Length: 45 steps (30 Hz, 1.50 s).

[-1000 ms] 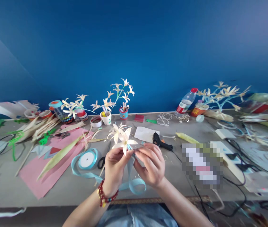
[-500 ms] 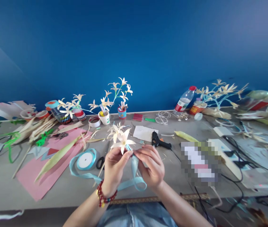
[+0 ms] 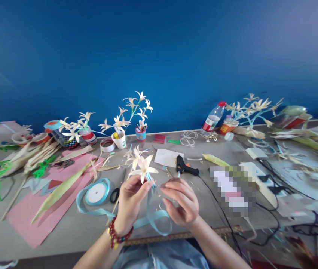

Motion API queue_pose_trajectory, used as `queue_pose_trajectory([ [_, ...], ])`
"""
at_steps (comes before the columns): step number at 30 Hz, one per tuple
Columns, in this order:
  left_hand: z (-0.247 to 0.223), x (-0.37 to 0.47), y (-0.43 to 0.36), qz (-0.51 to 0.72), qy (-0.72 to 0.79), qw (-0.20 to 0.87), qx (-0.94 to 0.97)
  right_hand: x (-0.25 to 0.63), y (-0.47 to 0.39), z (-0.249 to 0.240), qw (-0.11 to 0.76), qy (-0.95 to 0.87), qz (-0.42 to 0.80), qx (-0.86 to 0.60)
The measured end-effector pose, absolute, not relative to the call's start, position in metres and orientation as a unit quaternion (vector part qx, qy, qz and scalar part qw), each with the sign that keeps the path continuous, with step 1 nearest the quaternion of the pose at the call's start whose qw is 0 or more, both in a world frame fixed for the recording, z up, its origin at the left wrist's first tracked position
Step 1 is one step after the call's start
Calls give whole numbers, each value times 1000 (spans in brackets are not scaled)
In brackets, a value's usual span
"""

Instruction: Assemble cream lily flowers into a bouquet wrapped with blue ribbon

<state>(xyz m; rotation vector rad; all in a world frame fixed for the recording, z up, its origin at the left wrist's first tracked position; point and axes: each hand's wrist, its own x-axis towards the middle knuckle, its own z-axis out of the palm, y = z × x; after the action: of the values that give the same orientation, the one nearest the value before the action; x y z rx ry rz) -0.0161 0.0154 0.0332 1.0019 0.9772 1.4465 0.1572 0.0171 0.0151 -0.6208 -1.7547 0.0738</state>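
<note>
My left hand (image 3: 133, 198), with a red bead bracelet at the wrist, pinches the blue-wrapped stem of a cream flower (image 3: 144, 169). More cream petals show just behind that bloom. Light blue ribbon (image 3: 159, 216) hangs from the stem and loops below, running left to its spool (image 3: 96, 193). My right hand (image 3: 182, 200) is just right of the stem, its fingers curled but apart, with a gap between thumb and fingertips and nothing seen in them. Behind it lies a black glue gun (image 3: 186, 166).
Black scissors (image 3: 114, 195) lie left of my left hand. Pink paper (image 3: 38, 215) with a long husk is at the left. Cups with flowers, a bottle (image 3: 214, 118) and cream flower branches line the wall. A power strip (image 3: 260, 186) and cables lie right.
My right hand has let go of the ribbon by the stem and moved slightly right and down, its fingers opening. The ribbon hangs looser. The view has shifted slightly right.
</note>
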Motion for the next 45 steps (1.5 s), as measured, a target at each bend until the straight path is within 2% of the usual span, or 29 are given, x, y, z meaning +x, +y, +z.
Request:
queue_pose_trajectory([
  [2, 33, -20, 17, 601, 420, 536, 417, 183, 28, 5, 533, -784, 16, -318],
  [5, 34, -25, 20, 595, 414, 552, 412, 229, 54, -13, 311, -773, -5, -553],
  [6, 34, -25, 21, 594, 410, 558, 410, 243, 64, -18, 276, -761, -6, -588],
  [11, 38, -25, 24, 587, 407, 569, 407, 274, 96, -41, 172, -771, 26, -613],
  [15, 42, -24, 23, 588, 401, 569, 412, 275, 105, -47, 138, -793, 51, -592],
  [30, 40, -26, 22, 588, 397, 583, 396, 292, 135, -23, 133, -817, 214, -519],
  [34, 38, -26, 21, 587, 391, 589, 394, 303, 143, -23, 190, -779, 305, -514],
  [39, 33, -27, 23, 583, 389, 594, 396, 308, 143, -23, 317, -696, 415, -493],
  [45, 35, -25, 26, 584, 378, 605, 388, 294, 108, -4, 417, -610, 494, -459],
])
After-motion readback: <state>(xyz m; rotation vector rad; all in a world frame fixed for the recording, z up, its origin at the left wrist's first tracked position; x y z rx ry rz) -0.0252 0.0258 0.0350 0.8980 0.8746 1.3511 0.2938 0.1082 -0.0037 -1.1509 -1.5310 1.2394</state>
